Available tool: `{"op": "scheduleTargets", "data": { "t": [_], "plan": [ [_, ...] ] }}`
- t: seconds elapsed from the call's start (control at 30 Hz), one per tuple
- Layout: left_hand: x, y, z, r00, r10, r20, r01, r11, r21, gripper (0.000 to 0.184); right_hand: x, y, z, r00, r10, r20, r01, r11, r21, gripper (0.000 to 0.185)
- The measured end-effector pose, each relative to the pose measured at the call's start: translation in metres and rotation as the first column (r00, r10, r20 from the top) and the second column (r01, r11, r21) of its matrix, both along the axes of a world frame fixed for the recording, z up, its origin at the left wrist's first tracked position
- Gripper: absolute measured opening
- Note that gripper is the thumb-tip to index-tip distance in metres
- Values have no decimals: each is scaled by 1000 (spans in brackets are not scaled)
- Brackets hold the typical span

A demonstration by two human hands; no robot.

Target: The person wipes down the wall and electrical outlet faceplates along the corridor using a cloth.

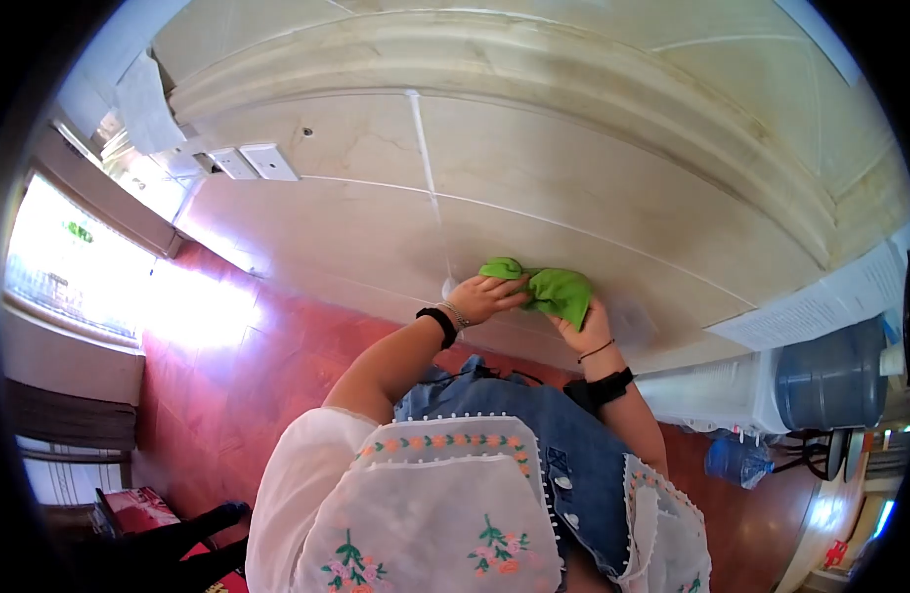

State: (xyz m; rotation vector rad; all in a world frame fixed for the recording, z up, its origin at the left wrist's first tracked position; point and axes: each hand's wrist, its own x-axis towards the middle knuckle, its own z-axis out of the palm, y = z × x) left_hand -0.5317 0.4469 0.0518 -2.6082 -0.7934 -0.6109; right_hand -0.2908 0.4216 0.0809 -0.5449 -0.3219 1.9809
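Note:
A bright green cloth is bunched against the beige tiled wall at about waist height. My left hand grips its left end, with the fingers bent over the fabric. At the right end, my right hand holds the cloth from beside and below, its fingers partly hidden behind it. Both hands are close to the wall tiles, and the cloth spans the short gap between them. Whether it is folded or crumpled underneath cannot be seen.
White wall sockets sit on the upper left. A printed sheet hangs at the right, near a white water dispenser with a large blue jug. A smaller blue bottle is below. Reddish floor tiles stretch toward a bright window.

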Motion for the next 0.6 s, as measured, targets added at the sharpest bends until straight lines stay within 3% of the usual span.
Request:
{"op": "scheduleTargets", "data": {
  "t": [0.03,0.07,0.17,0.2,0.23,0.3,0.33,0.37,0.4,0.43,0.47,0.5,0.53,0.57,0.6],
  "plan": [
    [-13,0,-2,1000,4,-4,-4,1000,1,42,-12,-3,3,838,-99,536,-124,923,365,35],
    [-27,1,-5,999,28,-42,-28,1000,-2,43,-21,-3,4,431,-379,819,-407,728,551,34],
    [-58,1,-19,990,70,-124,-77,996,-50,43,-39,27,-78,416,-331,847,-417,758,501,32],
    [-66,0,-23,982,95,-164,-111,989,-97,43,-47,31,-76,418,-338,843,-400,765,505,32],
    [-71,-3,-24,982,68,-174,-86,991,-98,43,-59,35,-71,790,4,613,-186,954,233,31],
    [-74,-4,-25,961,123,-246,-158,980,-125,46,-60,33,-78,961,118,249,-111,993,-43,37],
    [-75,-4,-28,964,55,-260,-89,989,-121,46,-60,34,-81,993,103,63,-89,975,-203,40],
    [-77,-4,-34,955,94,-282,-143,977,-159,47,-58,31,-90,862,115,494,-245,947,207,42],
    [-75,-4,-39,942,129,-311,-195,962,-193,48,-55,28,-96,734,21,679,-341,876,341,43],
    [-74,-1,-46,943,45,-330,-113,975,-191,48,-50,26,-102,574,-131,808,-435,787,437,45],
    [-75,1,-53,936,81,-343,-169,957,-234,48,-48,25,-105,370,-389,843,-532,656,536,42],
    [-75,3,-57,924,126,-361,-234,934,-271,47,-51,24,-100,249,-513,821,-574,605,552,40],
    [-75,5,-58,923,64,-379,-176,947,-268,47,-54,21,-94,120,-628,769,-612,563,556,39],
    [-73,6,-58,912,73,-403,-195,942,-272,49,-60,19,-75,402,-121,908,-255,937,238,41],
    [-69,4,-59,901,96,-423,-225,937,-266,51,-58,14,-64,771,239,590,-66,952,-299,44]
  ]
}}
